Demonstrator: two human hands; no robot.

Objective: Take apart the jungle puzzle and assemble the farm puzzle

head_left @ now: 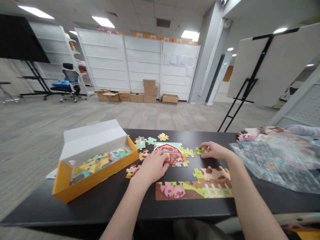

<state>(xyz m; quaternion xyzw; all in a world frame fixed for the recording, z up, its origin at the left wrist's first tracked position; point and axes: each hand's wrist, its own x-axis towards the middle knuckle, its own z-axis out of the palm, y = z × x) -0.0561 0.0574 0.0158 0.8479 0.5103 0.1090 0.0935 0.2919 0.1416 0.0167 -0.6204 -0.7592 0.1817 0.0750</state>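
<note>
My left hand (155, 164) lies palm down with fingers spread on the left part of a joined puzzle section showing a red barn (178, 155). To the right of that section, my right hand (212, 150) has thumb and fingers around a green puzzle piece (200, 151) at table level. A small gap separates this piece from the barn section. Nearer to me lies a joined strip with a pink pig (172, 190) and a white fence, and a cow part (213, 174) attached above; my right forearm covers its right end.
An orange box (100, 180) with its white lid up holds many loose pieces at left. Several loose pieces (141, 143) lie between box and barn. Clear plastic packaging (275, 163) covers the right of the black table (100, 203). Cardboard boxes (150, 95) stand by far shelves.
</note>
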